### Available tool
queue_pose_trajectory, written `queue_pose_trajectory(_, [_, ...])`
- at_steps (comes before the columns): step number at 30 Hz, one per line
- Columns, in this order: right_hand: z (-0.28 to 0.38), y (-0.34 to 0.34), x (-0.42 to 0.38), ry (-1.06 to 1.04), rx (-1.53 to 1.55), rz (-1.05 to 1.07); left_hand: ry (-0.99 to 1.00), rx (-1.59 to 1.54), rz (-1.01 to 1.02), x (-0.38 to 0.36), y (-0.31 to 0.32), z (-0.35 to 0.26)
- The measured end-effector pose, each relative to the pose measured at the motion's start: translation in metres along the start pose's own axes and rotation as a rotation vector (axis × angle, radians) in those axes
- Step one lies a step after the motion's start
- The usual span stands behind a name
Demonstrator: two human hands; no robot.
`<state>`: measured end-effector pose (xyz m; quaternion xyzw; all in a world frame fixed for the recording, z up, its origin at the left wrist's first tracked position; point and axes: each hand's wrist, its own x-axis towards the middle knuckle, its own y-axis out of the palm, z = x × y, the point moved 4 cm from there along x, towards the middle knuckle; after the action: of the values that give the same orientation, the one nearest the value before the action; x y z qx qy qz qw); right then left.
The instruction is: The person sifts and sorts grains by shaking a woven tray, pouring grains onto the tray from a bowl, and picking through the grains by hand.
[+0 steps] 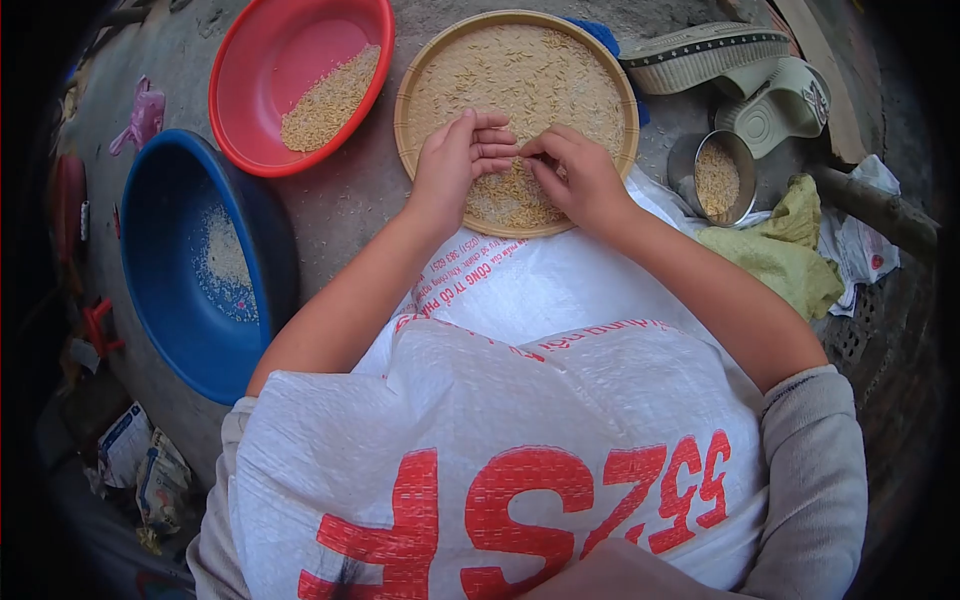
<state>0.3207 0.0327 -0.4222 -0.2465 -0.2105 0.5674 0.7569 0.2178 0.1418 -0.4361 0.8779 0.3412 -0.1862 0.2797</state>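
A round woven tray holds a spread of pale grain mixed with yellow unhusked kernels. Over its near half, my left hand is held with the palm turned inward and the fingers stretched out, slightly cupped. Whether any kernels lie in that palm is hidden. Close beside it, my right hand has thumb and forefinger pinched together near the left fingertips. What sits in the pinch is too small to make out. The tray's near edge meets a white woven sack with red print, spread across my lap.
A red basin with yellowish grain stands at the upper left, a blue basin with whitish grain below it. On the right are a metal bowl of grain, pale sandals, a yellow-green cloth and a wooden log.
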Motion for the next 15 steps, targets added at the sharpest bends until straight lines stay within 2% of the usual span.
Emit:
queue_pose_trajectory(2, [0.01,-0.002,0.008,-0.072,0.077,-0.152,-0.074,-0.066,-0.011,0.003,0.0,0.006])
queue_pose_trajectory(7, [0.027,-0.006,0.012,-0.186,0.058,-0.17,-0.24,-0.319,0.045,0.005,-0.002,0.007])
queue_pose_trajectory(12, [0.017,-0.004,-0.003,-0.18,-0.108,-0.199,-0.212,-0.315,0.041,0.017,-0.022,0.012])
queue_pose_trajectory(15, [0.01,0.011,-0.019,-0.232,-0.204,-0.093,-0.175,-0.298,-0.005,0.02,-0.03,0.012])
